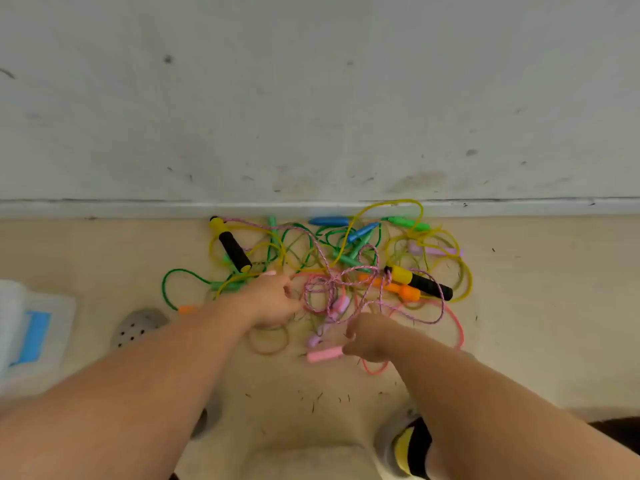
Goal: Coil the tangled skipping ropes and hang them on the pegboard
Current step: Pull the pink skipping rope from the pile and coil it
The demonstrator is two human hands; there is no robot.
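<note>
We look down on a beige floor (104, 251) that runs up to the skirting (104, 207) of a pale wall. A heap of tangled skipping ropes (332, 268) lies on it, close against the skirting, with yellow, green, pink and speckled cords and handles of several colours. To the left sit a grey clog (138, 325) with holes and a white and blue packet (31, 334). Small dark specks (318, 398) dot the floor nearer us.

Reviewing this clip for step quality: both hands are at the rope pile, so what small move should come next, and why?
Probably tease the knot of the pink-and-white braided rope apart with the left hand. That rope lies on top of the pile, bunched between the left hand and the right hand, so it looks easiest to free first for coiling.
</note>
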